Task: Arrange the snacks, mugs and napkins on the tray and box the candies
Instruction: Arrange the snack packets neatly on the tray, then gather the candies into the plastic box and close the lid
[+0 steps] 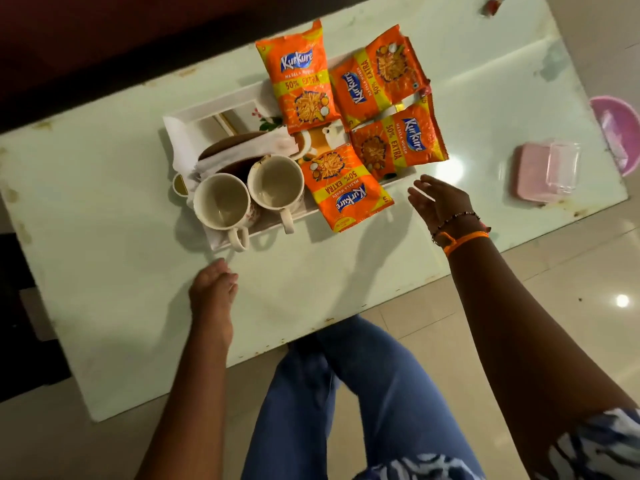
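A white tray (194,116) lies askew on the pale table. On its right half lie several orange Kurkure snack packets (346,188), some overhanging the rim. Two cream mugs (221,202) (275,183) stand side by side at its near left, handles toward me, with folded white napkins (249,148) behind them. My right hand (440,200) hovers just right of the nearest packet, fingers apart, holding nothing. My left hand (214,292) rests low over the table in front of the mugs, fingers loosely curled and empty. A pink candy box (533,174) with a clear lid (562,166) sits far right.
A pink bowl (616,129) sits at the table's right edge. One wrapped candy (493,3) lies at the far edge near the top. My knees in blue jeans are below the table's near edge, over a tiled floor.
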A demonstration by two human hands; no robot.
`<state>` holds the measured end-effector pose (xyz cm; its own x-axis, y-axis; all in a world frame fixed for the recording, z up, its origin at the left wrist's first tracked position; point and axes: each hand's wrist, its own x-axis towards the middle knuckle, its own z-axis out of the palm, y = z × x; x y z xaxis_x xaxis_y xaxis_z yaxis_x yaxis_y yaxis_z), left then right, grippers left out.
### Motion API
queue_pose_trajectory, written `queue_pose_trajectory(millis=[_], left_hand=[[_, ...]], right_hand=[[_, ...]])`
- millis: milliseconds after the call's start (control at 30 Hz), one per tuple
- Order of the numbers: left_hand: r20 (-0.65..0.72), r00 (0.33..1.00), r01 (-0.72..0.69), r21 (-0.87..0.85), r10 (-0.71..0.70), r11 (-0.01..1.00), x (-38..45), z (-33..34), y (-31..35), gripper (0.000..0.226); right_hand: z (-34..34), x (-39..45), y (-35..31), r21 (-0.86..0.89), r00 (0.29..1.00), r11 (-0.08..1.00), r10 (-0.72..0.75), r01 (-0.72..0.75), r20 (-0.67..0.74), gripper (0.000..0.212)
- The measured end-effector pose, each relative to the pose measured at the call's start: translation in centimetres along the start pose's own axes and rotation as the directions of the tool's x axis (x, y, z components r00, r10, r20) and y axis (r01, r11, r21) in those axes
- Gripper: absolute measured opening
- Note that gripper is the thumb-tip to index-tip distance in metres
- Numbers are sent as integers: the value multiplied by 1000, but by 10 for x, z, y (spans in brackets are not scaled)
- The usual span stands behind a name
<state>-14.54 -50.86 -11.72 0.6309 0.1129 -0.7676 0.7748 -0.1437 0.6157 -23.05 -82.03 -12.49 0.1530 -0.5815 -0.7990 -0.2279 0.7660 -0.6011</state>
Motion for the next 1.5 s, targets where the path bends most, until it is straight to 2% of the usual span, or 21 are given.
queue_pose_trajectory(millis=[100,200,267,333,433,567,633,700,867,967,1033,1100,1200,1300,1367,1400,1467,1500], left_hand=[[126,988,95,-15,-92,995,-31,13,-11,32],[298,942,129,98,-153,987,-52,39,-25,23],[390,901,123,192,-191,974,-62,65,-36,20],[447,869,101,261,-213,960,-69,98,-44,20],[526,819,35,350,-228,936,-82,154,-50,21],[573,783,-33,430,-244,902,-97,219,-45,22],[574,778,-52,464,-256,884,-105,256,-43,22],[578,776,-57,463,-253,884,-109,287,-40,20],[586,770,-43,443,-254,895,-113,354,-38,21],[588,764,-85,500,-266,862,-113,380,-40,18],[576,771,-96,526,-272,845,-113,388,-41,17],[555,790,-89,525,-261,847,-111,390,-40,14],[556,810,-117,467,-188,877,-110,388,-38,44],[566,816,-116,355,-115,928,-109,381,-30,80],[544,833,-79,299,-101,951,-105,375,-25,93],[517,851,-77,293,-90,953,-102,372,-24,96],[468,883,-122,316,-43,941,-98,365,-22,96],[461,887,-161,335,-12,928,-97,361,-22,96]], right_hand=[[-22,-14,-3,0,999,999,-42,42,17,27],[-49,-15,-10,-59,982,981,-186,185,-15,24],[-68,-7,-19,-150,949,946,-302,287,-88,28],[-88,7,-30,-296,887,882,-427,366,-174,24],[-117,32,-48,-557,783,744,-572,370,-244,23],[-139,63,-73,-688,748,625,-640,370,-179,29],[-151,82,-91,-779,733,511,-673,362,-101,35],[-158,99,-106,-846,748,414,-663,337,-27,45],[-164,135,-130,-888,899,386,-433,250,65,77],[-165,147,-135,-908,928,322,-338,269,155,79],[-163,146,-136,-896,927,340,-334,287,170,74],[-159,140,-138,-815,930,479,-318,326,185,69],[-154,118,-139,-548,940,766,-230,335,253,63],[-148,96,-128,-231,913,950,-108,211,393,56],[-147,86,-117,-104,872,985,-69,136,485,48],[-146,82,-111,-103,857,985,-68,139,510,44],[-145,75,-103,-225,872,936,-139,271,469,33],[-145,71,-101,-324,876,864,-233,386,422,30]])
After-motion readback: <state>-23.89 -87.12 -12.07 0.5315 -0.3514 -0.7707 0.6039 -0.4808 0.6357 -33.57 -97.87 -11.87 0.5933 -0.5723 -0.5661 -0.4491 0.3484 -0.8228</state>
